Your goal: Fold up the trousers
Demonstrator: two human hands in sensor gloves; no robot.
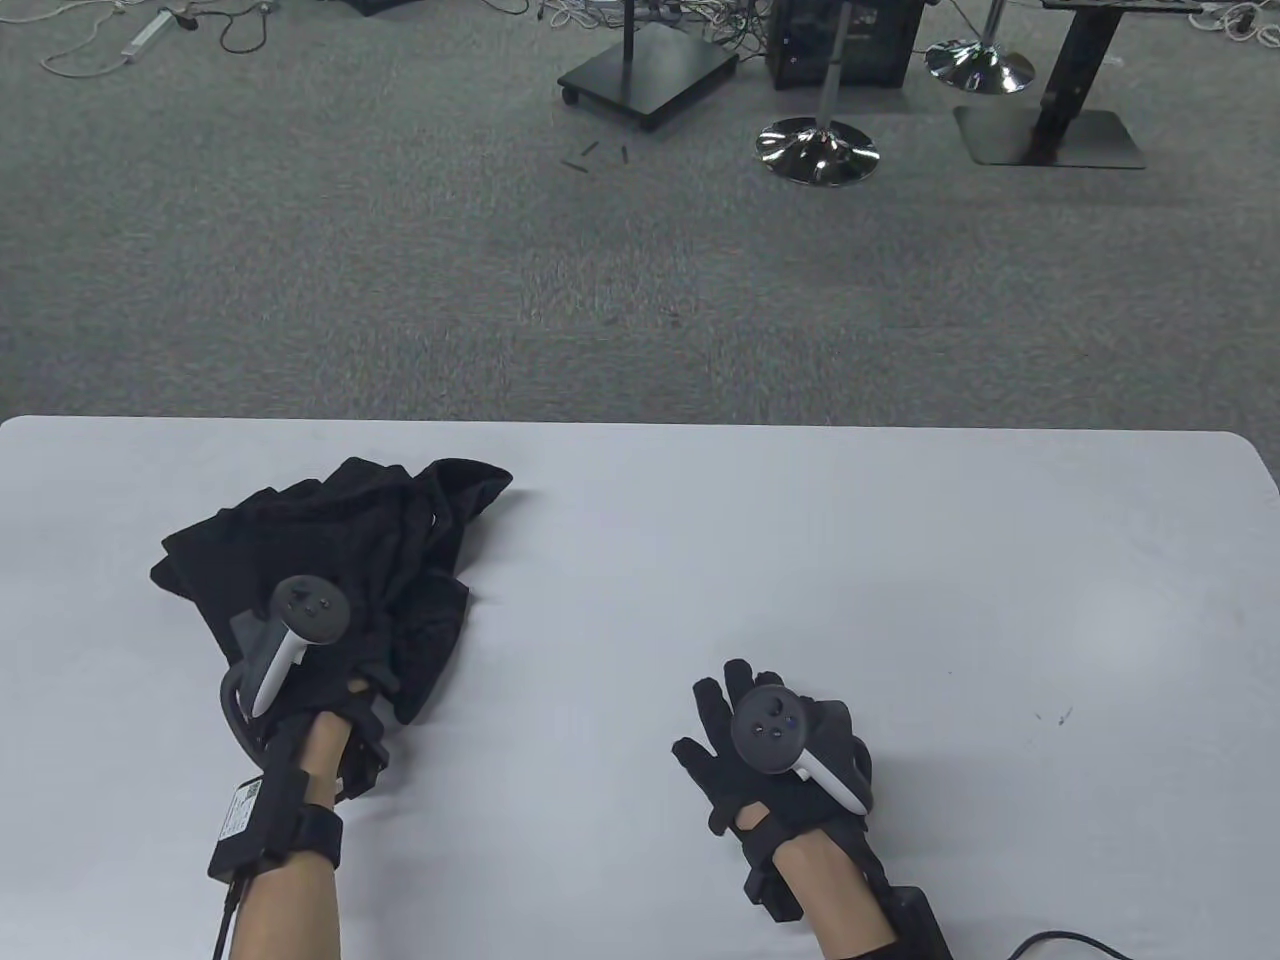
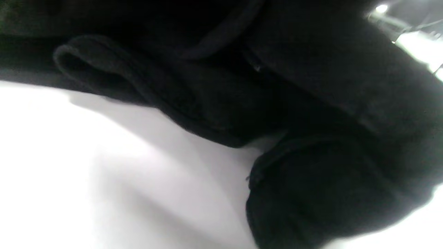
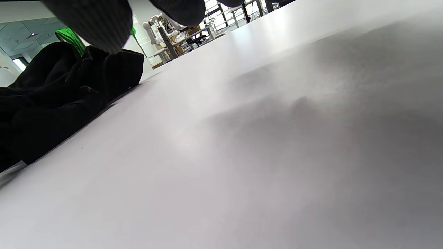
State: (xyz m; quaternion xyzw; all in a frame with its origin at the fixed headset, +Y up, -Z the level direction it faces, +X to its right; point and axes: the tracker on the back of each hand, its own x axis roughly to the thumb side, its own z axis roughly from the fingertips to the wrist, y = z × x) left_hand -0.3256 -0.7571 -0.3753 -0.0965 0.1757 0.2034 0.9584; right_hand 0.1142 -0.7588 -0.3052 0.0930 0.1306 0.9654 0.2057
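Black trousers (image 1: 350, 550) lie crumpled in a heap on the left of the white table (image 1: 800, 560). My left hand (image 1: 340, 690) is at the heap's near edge, and the cloth bunches together toward it as if gripped; its fingers are hidden under the tracker and fabric. The left wrist view shows dark folds of the trousers (image 2: 311, 103) close up, over the table (image 2: 86, 166). My right hand (image 1: 715, 725) hovers low over bare table to the right of the heap, fingers spread, holding nothing. Its fingertips (image 3: 93, 20) show in the right wrist view, with the trousers (image 3: 62, 97) to the left.
The table's far edge (image 1: 640, 425) borders grey carpet with stool bases (image 1: 818, 150), stands and cables beyond it. A small dark mark (image 1: 1055, 716) is on the table's right side. A cable (image 1: 1060, 942) runs from my right wrist.
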